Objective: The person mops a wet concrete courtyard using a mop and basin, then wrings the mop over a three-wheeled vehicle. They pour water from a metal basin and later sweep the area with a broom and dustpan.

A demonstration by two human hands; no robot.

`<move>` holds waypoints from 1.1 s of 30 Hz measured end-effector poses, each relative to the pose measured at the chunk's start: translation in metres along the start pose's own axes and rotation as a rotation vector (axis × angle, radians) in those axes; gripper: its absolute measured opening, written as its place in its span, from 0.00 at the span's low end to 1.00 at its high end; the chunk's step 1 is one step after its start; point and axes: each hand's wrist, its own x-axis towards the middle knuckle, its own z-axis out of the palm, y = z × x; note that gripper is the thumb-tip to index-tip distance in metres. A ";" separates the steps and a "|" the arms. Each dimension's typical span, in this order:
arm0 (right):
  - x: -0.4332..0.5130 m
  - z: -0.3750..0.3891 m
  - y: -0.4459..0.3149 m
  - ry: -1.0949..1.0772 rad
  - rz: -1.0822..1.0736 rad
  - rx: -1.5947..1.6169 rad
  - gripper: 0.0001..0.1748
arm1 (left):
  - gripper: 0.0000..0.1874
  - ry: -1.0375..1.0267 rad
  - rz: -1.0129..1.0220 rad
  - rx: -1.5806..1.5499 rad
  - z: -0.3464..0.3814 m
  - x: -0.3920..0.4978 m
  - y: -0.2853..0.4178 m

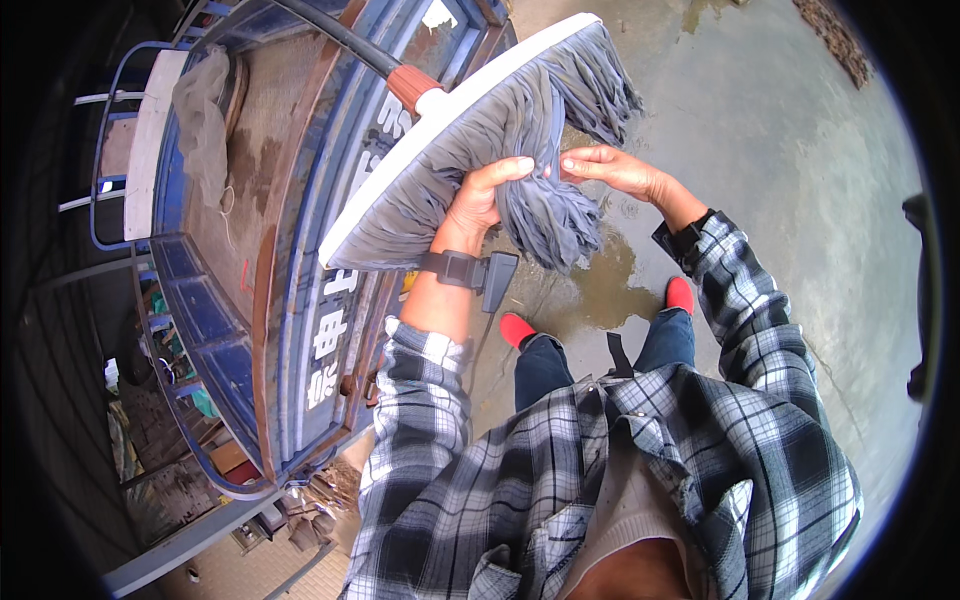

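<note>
A flat mop head with a white plastic bar [465, 105] and long grey fabric strands [420, 195] is tilted in front of me, its strands hanging toward me. My left hand [484, 187] is closed around a bundle of the strands, thumb on top, and their loose ends [551, 225] spill out past it. Close by on the right, my right hand [611, 171] has its fingertips at the edge of that bundle; whether they pinch a strand is hidden. A brown-red collar [412, 86] joins the bar to a dark handle [337, 37], which runs to the upper left.
On the left stands a blue metal cargo bed [315, 225] with worn paint and white lettering, a pale mesh bundle [202, 112] inside. Below the mop, a puddle [611, 289] lies on the wet concrete floor [787, 187]. My red shoes [679, 295] are beside it.
</note>
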 end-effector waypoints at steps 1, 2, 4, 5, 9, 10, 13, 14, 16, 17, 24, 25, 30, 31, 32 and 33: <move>0.004 0.004 0.000 -0.024 -0.014 0.058 0.33 | 0.18 -0.021 0.023 -0.021 0.001 0.000 -0.001; 0.009 0.009 0.000 -0.087 -0.085 0.133 0.35 | 0.18 -0.059 0.047 -0.048 0.003 0.000 0.000; 0.016 0.020 0.001 -0.207 -0.066 0.337 0.45 | 0.18 -0.066 0.054 -0.062 0.007 0.000 0.000; 0.016 0.025 0.003 -0.233 -0.023 0.421 0.48 | 0.18 -0.036 0.040 -0.047 0.009 0.000 0.001; -0.001 0.035 -0.002 -0.301 0.022 0.578 0.58 | 0.19 -0.030 0.194 0.092 0.014 0.004 0.001; -0.008 0.035 -0.005 -0.281 0.027 0.533 0.58 | 0.24 -0.085 0.188 0.088 0.011 0.003 0.001; -0.028 0.033 -0.021 -0.250 0.104 0.490 0.57 | 0.33 -0.060 0.248 0.177 0.000 -0.002 0.001; -0.033 0.033 -0.026 -0.238 0.127 0.468 0.56 | 0.38 -0.078 0.265 0.228 -0.006 -0.006 0.001; -0.040 0.038 -0.037 -0.188 0.176 0.497 0.54 | 0.45 -0.110 0.181 0.214 -0.019 -0.013 0.002; -0.041 0.043 -0.040 -0.223 0.198 0.592 0.54 | 0.48 -0.153 0.166 0.182 -0.025 -0.013 0.000; -0.049 0.104 -0.060 -0.318 0.029 0.938 0.60 | 0.59 -0.267 0.141 0.043 -0.018 -0.002 -0.003; -0.047 0.111 -0.062 -0.379 -0.022 1.010 0.61 | 0.61 -0.429 -0.005 0.015 -0.010 0.001 0.003; -0.049 0.130 -0.063 -0.204 -0.049 0.920 0.37 | 0.50 -0.640 0.013 -0.466 0.054 -0.002 0.001; -0.052 0.126 -0.063 -0.316 0.024 0.986 0.38 | 0.44 -0.589 0.011 -0.456 0.060 -0.002 0.002; -0.053 0.124 -0.064 -0.335 0.032 1.037 0.41 | 0.38 -0.539 0.009 -0.444 0.065 -0.002 0.005; -0.054 0.116 -0.065 -0.411 0.104 1.202 0.43 | 0.31 -0.478 0.004 -0.452 0.066 -0.002 0.006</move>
